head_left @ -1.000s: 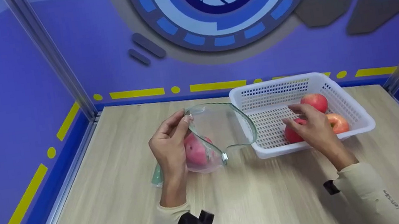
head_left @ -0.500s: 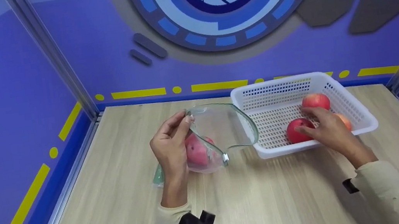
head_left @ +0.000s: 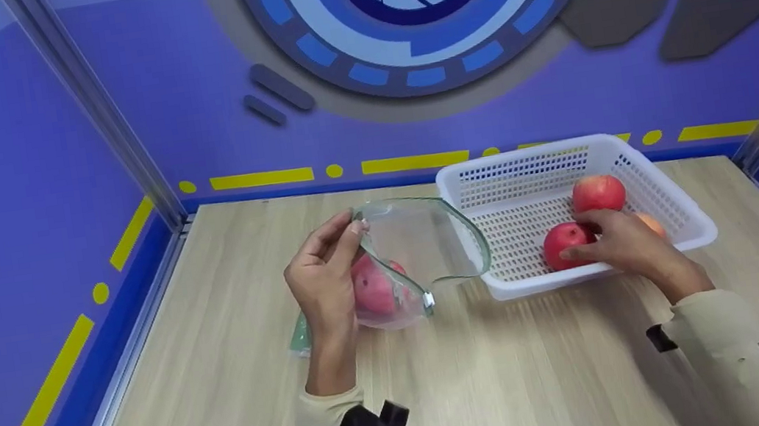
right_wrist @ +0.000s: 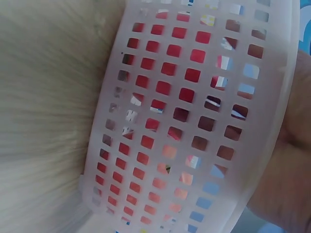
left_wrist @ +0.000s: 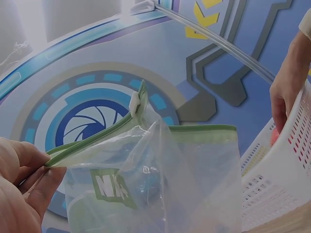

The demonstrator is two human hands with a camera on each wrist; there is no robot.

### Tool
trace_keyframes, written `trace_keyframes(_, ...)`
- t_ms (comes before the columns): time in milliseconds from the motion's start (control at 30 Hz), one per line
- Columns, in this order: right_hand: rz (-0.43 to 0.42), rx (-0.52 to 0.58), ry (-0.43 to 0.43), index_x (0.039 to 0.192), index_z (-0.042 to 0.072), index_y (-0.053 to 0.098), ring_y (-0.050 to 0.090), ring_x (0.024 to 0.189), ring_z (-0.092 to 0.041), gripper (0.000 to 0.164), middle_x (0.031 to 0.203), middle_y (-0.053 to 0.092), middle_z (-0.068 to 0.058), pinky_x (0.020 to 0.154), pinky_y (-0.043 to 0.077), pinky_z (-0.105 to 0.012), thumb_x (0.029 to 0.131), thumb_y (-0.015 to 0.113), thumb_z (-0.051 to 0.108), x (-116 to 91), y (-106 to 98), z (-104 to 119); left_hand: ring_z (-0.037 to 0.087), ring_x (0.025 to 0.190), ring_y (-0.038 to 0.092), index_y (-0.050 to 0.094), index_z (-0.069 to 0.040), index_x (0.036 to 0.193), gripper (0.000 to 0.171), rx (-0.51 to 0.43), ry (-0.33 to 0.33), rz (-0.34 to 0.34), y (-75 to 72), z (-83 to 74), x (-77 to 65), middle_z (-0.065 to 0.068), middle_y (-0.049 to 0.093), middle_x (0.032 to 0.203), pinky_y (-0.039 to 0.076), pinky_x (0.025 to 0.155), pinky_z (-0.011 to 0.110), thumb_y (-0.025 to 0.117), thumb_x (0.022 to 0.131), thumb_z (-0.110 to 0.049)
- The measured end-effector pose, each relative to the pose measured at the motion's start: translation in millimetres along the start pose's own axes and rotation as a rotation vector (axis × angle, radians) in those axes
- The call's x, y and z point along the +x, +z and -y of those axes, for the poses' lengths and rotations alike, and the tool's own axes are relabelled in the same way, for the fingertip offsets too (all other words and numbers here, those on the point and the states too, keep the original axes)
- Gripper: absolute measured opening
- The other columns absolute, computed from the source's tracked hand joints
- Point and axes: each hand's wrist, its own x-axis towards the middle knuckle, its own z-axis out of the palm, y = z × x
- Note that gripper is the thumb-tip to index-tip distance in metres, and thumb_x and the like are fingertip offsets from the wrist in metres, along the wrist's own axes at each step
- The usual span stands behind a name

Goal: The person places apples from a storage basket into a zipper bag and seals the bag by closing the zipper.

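My left hand (head_left: 321,281) pinches the green-edged rim of a clear slider zip bag (head_left: 420,237) between thumb and fingers. The bag's mouth gapes toward the right, and a red apple (head_left: 375,286) lies inside it. In the left wrist view the zip bag (left_wrist: 194,179) shows its white slider and a green printed label. Over the white basket (head_left: 531,287), my right hand (head_left: 627,241) curls thumb and fingers around the front red apple (head_left: 564,246). Behind that hand sits a paler apple (head_left: 651,225), partly hidden. Another red apple (head_left: 599,193) lies farther back in the basket.
Green-tinted plastic (head_left: 300,337) lies on the wooden table (head_left: 478,385) beside the left wrist. Purple-blue printed panels (head_left: 374,124) stand behind and to the left. The basket's side wall (right_wrist: 194,121) rises close to the right wrist camera.
My right hand has moved right and slightly down, and its thumb and fingers have come onto the front red apple. The left hand and the bag have hardly moved.
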Motion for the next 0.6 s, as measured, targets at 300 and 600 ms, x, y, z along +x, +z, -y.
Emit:
trace_keyframes(300,0.007,0.028,0.032,0.147,-0.009,0.05,0.058,0.118,-0.046,0.082,0.13,0.061,-0.028,0.105,0.05,-0.065,0.088,0.088,0.035,2.7,0.8,1.0,0.029,0.101,0.077,0.076,0.004,0.12,0.022,-0.016,-0.008,0.007,1.5,0.5,-2.0,0.018,0.076,0.11,0.061,0.092,0.039,0.074,0.098,0.0)
trace_keyframes(600,0.017,0.035,0.033,0.149,-0.011,0.048,0.058,0.118,-0.047,0.084,0.132,0.061,-0.03,0.108,0.047,-0.067,0.09,0.087,0.033,3.2,1.4,-1.9,0.029,0.101,0.077,0.077,0.004,0.119,0.022,-0.015,-0.004,0.015,3.2,2.6,-2.3,0.018,0.075,0.109,0.062,0.092,0.039,0.075,0.098,0.0)
